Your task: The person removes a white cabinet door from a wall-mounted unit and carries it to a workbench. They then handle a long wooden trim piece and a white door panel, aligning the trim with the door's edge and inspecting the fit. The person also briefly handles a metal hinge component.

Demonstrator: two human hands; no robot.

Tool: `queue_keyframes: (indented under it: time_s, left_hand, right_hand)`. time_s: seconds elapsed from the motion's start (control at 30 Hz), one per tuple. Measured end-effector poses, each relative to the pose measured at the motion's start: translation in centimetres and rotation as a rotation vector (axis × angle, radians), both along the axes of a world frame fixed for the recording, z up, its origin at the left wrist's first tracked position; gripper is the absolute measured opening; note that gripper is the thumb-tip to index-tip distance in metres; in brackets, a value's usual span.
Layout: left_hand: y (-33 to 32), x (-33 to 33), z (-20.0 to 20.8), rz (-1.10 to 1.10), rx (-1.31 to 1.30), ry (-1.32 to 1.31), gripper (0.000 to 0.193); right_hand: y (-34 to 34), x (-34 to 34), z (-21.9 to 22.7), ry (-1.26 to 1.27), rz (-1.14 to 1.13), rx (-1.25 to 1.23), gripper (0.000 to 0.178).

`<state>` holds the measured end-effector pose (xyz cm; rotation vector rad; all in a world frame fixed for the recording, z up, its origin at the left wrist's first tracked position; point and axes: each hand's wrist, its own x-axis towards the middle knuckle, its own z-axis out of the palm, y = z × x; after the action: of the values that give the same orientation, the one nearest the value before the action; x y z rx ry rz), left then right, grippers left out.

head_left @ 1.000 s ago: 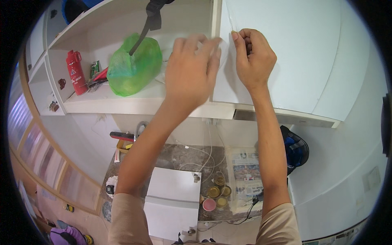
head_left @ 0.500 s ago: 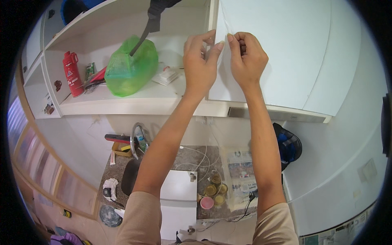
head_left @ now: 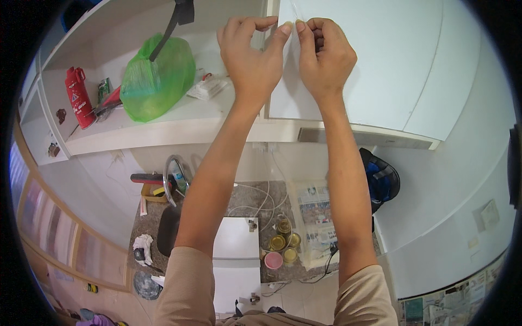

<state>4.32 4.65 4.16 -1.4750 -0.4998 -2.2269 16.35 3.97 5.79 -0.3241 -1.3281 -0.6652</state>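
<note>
My right hand [head_left: 326, 60] is closed in a pinch at the white cabinet door [head_left: 375, 65]. From its fingertips a thin clear strip [head_left: 294, 7], like film or tape, runs upward along the door. Close beside it, my left hand [head_left: 251, 57] has its thumb and forefinger apart, its thumb tip near the right thumb. The left hand is in front of the door's left edge and the open cabinet shelf [head_left: 212, 122]. Whether its fingertips touch the strip is hard to make out.
On the shelf are a green plastic bag [head_left: 157, 81], a red canister [head_left: 80, 98] and a white packet [head_left: 207, 88]. Below, the counter holds a faucet [head_left: 169, 179], several jars [head_left: 277, 243], newspaper [head_left: 317, 217] and white panels [head_left: 235, 239]. A black-and-blue bag [head_left: 380, 179] hangs right.
Both hands have moved up in the picture, and the left one slightly leftward. The shelf and counter have shifted up and left in view. The right hand keeps its pinch.
</note>
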Motion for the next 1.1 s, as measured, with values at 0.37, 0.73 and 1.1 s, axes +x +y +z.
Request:
queue_keyframes:
  time_s: [0.37, 0.73, 1.1]
  left_hand:
    - [-3.0, 0.4, 1.0, -0.015, -0.125, 0.002, 0.023]
    - [-3.4, -7.6, -7.6, 0.098, -0.269, 0.144, 0.012]
    - [-0.9, -8.9, -10.3, 0.473, -0.319, 0.217, 0.015]
  right_hand:
    - [-1.0, 0.0, -0.3, -0.017, -0.024, -0.098, 0.014]
    - [-0.9, -0.2, 0.4, -0.006, -0.022, 0.045, 0.014]
    - [-1.4, -0.8, -0.1, 0.045, 0.173, -0.052, 0.013]
